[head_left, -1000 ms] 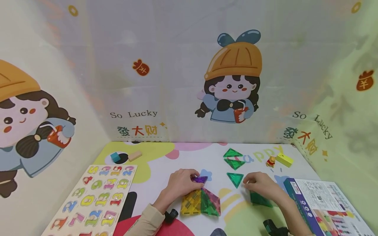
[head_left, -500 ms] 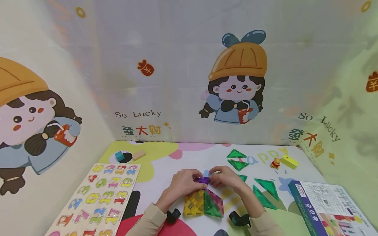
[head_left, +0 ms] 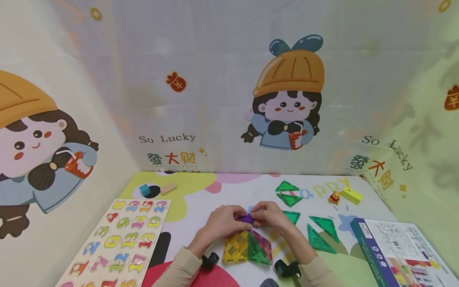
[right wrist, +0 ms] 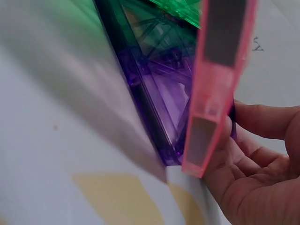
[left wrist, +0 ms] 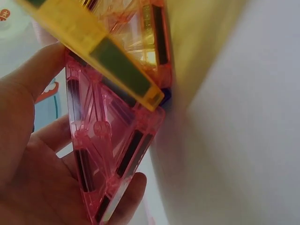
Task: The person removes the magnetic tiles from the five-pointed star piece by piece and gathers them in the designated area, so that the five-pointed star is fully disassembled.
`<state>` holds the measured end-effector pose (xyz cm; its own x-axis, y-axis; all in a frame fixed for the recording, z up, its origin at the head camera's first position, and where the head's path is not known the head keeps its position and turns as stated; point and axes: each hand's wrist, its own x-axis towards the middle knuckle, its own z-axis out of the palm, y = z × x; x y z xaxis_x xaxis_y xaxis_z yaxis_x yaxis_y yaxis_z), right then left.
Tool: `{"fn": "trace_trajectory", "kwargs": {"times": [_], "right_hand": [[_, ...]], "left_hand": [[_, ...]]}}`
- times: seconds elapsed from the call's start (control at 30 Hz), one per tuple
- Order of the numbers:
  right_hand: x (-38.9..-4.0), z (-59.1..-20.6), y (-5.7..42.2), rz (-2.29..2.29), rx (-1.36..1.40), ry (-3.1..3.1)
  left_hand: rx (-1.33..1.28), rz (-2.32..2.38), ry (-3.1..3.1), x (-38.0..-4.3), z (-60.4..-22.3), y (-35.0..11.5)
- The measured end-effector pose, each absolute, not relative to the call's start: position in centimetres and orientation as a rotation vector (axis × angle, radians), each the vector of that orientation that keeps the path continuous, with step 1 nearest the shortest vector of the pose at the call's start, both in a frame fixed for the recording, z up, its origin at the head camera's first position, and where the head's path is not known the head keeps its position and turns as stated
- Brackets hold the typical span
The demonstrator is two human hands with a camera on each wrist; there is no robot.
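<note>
Translucent magnetic tiles stand joined between both hands: yellow [head_left: 235, 248], green [head_left: 259, 250] and pink [head_left: 266, 244] faces, with a small purple tile [head_left: 247, 218] behind them. My left hand [head_left: 223, 221] curls round the far left side; in the left wrist view its thumb and fingers hold a pink triangular tile [left wrist: 105, 133] beside a yellow one [left wrist: 103, 51]. From the right, my right hand [head_left: 270, 216] pinches at the purple tile. In the right wrist view its fingertips are at the purple tile [right wrist: 161, 101], partly hidden by a pink tile's edge [right wrist: 208, 98].
Several loose green triangular tiles [head_left: 321, 239] lie to the right and behind. A number board [head_left: 122, 239] lies on the left, a printed box [head_left: 401, 251] on the right. Small blocks [head_left: 145, 190], a bear figurine [head_left: 334, 197] and a yellow block [head_left: 352, 196] sit farther back.
My right hand has moved left from the loose green tiles to the purple tile. My left hand keeps its place, and the view has shifted slightly.
</note>
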<state>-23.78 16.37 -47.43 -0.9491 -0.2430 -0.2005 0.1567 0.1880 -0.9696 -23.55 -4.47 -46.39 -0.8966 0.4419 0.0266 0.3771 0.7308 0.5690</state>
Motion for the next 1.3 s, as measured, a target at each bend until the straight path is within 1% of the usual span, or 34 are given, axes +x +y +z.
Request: {"fn": "trace_trajectory", "kwargs": {"times": [0.43, 0.87, 1.1, 1.3], "right_hand": [[-23.8, -47.8, 16.2, -1.908, 0.024, 2.069], [-23.4, -47.7, 16.3, -2.001, 0.008, 2.027], [-23.2, -47.4, 17.4, -2.057, 0.005, 2.022], [-22.4, -46.4, 19.1, -1.979, 0.051, 2.203]], "left_hand": [[0.625, 0.902, 2.805, -23.4, -46.3, -4.7], [0.576, 0.911, 2.797, -23.2, -46.1, -4.6], [0.544, 0.900, 2.800, -23.1, -46.1, -4.5], [0.571, 0.870, 2.796, -23.2, -46.0, -4.7]]}}
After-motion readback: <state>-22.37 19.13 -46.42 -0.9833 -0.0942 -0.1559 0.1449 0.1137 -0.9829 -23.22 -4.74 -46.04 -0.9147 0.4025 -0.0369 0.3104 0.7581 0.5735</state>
